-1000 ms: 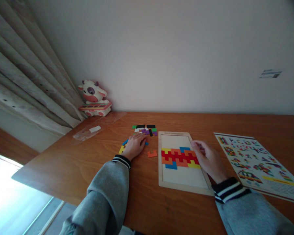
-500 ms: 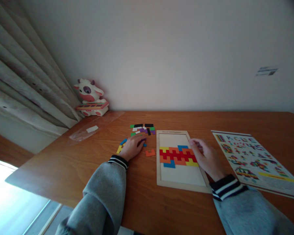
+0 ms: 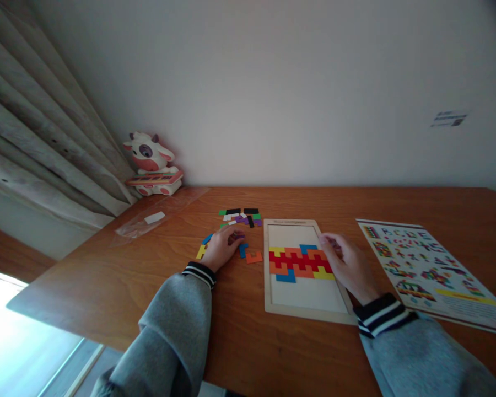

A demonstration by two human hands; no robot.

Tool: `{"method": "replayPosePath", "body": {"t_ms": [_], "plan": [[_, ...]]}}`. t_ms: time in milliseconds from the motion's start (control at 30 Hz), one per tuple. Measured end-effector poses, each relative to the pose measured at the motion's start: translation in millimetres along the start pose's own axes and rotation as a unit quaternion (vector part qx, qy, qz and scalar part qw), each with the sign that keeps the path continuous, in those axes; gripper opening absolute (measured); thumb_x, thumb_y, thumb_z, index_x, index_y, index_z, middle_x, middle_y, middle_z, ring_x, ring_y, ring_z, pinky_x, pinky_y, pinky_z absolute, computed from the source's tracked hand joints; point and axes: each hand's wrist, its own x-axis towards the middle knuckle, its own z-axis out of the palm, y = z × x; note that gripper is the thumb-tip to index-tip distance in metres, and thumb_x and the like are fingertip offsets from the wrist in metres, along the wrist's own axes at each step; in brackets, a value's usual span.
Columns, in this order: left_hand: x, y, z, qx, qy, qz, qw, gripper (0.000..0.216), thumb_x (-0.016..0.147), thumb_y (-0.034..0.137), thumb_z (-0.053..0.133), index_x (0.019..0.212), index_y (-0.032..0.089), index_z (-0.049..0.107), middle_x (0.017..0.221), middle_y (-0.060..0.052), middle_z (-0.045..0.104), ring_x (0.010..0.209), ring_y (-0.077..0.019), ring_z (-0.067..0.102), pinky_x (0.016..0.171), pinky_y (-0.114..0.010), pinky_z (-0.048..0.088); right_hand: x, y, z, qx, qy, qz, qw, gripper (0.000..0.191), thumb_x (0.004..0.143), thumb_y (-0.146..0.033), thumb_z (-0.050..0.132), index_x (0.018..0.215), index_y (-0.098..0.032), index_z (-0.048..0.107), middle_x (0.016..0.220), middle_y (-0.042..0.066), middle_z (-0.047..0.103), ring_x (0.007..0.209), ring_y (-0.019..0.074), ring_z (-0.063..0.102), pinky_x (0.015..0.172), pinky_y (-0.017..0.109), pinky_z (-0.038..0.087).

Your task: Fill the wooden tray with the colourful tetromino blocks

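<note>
A wooden puzzle tray (image 3: pixel 293 311) lies on the table, with a band of red, orange, yellow and blue pieces (image 3: pixel 301 261) fitted across its middle. My right hand (image 3: pixel 347 264) rests on the tray's right edge, fingers curled against the pieces. My left hand (image 3: pixel 222 247) sits among the loose pieces left of the tray, its fingertips closed on a small purple piece (image 3: pixel 234 237). A blue piece (image 3: pixel 242 250) and an orange piece (image 3: pixel 254 257) lie just beside it. More loose pieces (image 3: pixel 242 216) in black, green, white and purple lie farther back.
A printed pattern sheet (image 3: pixel 425 267) lies right of the tray. A clear plastic bag (image 3: pixel 149 220) lies at the back left. A cow-shaped toy (image 3: pixel 151 162) stands by the wall next to the curtain (image 3: pixel 45 138). The table's near edge runs diagonally at left.
My left hand has drawn back slightly toward me with its fingers closing on the purple piece, uncovering a blue piece. My right hand has stayed on the tray's edge.
</note>
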Motion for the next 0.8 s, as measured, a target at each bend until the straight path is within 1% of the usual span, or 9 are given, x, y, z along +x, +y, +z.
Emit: {"method": "replayPosePath", "body": {"t_ms": [67, 133, 300, 367, 400, 500, 567, 733, 800], "plan": [[-0.3, 3.8, 0.0, -0.009, 0.007, 0.016, 1.000, 0.011, 0.088, 0.025, 0.065, 0.098, 0.019, 0.068, 0.096, -0.004, 0.069, 0.080, -0.0157, 0.066, 0.074, -0.028, 0.056, -0.3, -0.6, -0.1, 0.002, 0.001, -0.003, 1.000, 0.036, 0.095, -0.053, 0.048, 0.104, -0.022, 0.063, 0.103, 0.010, 0.069, 0.088, 0.0233, 0.065, 0.077, 0.038, 0.053], [-1.0, 9.0, 0.1, -0.016, 0.014, 0.036, 0.999, 0.011, 0.090, 0.026, 0.064, 0.097, 0.020, 0.068, 0.095, -0.004, 0.068, 0.083, -0.0159, 0.066, 0.076, -0.028, 0.056, -0.6, -1.7, -0.1, 0.002, 0.005, -0.010, 1.000, 0.035, 0.095, -0.052, 0.047, 0.103, -0.022, 0.063, 0.102, 0.010, 0.069, 0.088, 0.0232, 0.065, 0.077, 0.038, 0.053], [-6.8, 30.3, 2.5, -0.026, 0.014, 0.088, 0.996, 0.018, 0.096, 0.027, 0.055, 0.108, 0.021, 0.067, 0.101, -0.005, 0.068, 0.093, -0.0170, 0.066, 0.084, -0.029, 0.055, -0.4, -2.0, 0.5, 0.003, 0.005, -0.012, 1.000, 0.033, 0.095, -0.051, 0.048, 0.103, -0.022, 0.063, 0.101, 0.010, 0.070, 0.086, 0.0225, 0.065, 0.077, 0.037, 0.053], [-10.8, 41.3, 4.1, -0.036, -0.009, 0.114, 0.993, 0.021, 0.098, 0.027, 0.053, 0.114, 0.021, 0.065, 0.103, -0.006, 0.069, 0.095, -0.0167, 0.066, 0.086, -0.029, 0.055, 0.0, -1.2, 0.9, 0.003, 0.004, -0.009, 1.000, 0.033, 0.095, -0.050, 0.049, 0.103, -0.022, 0.063, 0.100, 0.009, 0.069, 0.087, 0.0227, 0.065, 0.077, 0.037, 0.052], [-12.8, 46.9, 4.8, -0.040, -0.032, 0.131, 0.990, 0.021, 0.099, 0.027, 0.052, 0.114, 0.021, 0.065, 0.103, -0.006, 0.069, 0.094, -0.0164, 0.067, 0.086, -0.029, 0.055, 0.2, -0.9, 1.1, 0.004, 0.003, -0.008, 1.000, 0.033, 0.095, -0.050, 0.049, 0.103, -0.022, 0.063, 0.099, 0.009, 0.069, 0.086, 0.0229, 0.065, 0.077, 0.037, 0.052], [-19.0, 61.8, 6.3, -0.047, -0.119, 0.193, 0.973, 0.020, 0.099, 0.029, 0.051, 0.107, 0.021, 0.068, 0.098, -0.005, 0.071, 0.090, -0.0163, 0.067, 0.083, -0.028, 0.055, 0.5, -0.6, 1.0, 0.006, 0.005, -0.011, 1.000, 0.033, 0.095, -0.050, 0.050, 0.103, -0.021, 0.063, 0.097, 0.009, 0.069, 0.084, 0.0227, 0.065, 0.075, 0.037, 0.052], [-22.6, 68.7, 6.7, -0.061, -0.156, 0.223, 0.960, 0.021, 0.099, 0.031, 0.052, 0.105, 0.021, 0.070, 0.095, -0.006, 0.072, 0.089, -0.0171, 0.067, 0.083, -0.029, 0.055, 0.6, -1.1, 0.6, 0.004, 0.005, -0.016, 1.000, 0.032, 0.095, -0.050, 0.050, 0.102, -0.021, 0.063, 0.097, 0.009, 0.069, 0.084, 0.0226, 0.064, 0.075, 0.037, 0.052], [-27.2, 72.8, 7.2, -0.105, -0.182, 0.261, 0.942, 0.029, 0.098, 0.027, 0.052, 0.122, 0.022, 0.066, 0.107, -0.009, 0.073, 0.098, -0.0193, 0.067, 0.089, -0.034, 0.055, 0.5, -3.6, -0.2, -0.001, -0.003, -0.019, 1.000, 0.031, 0.095, -0.049, 0.049, 0.101, -0.022, 0.063, 0.097, 0.008, 0.068, 0.085, 0.0227, 0.064, 0.077, 0.038, 0.052], [-26.8, 70.9, 7.4, -0.092, -0.180, 0.273, 0.940, 0.029, 0.098, 0.026, 0.050, 0.123, 0.023, 0.066, 0.103, -0.008, 0.074, 0.094, -0.0193, 0.067, 0.086, -0.034, 0.055, 0.5, -4.2, -0.1, -0.002, -0.001, -0.018, 1.000, 0.031, 0.095, -0.049, 0.049, 0.100, -0.021, 0.063, 0.097, 0.008, 0.068, 0.085, 0.0227, 0.064, 0.077, 0.037, 0.051]]}}
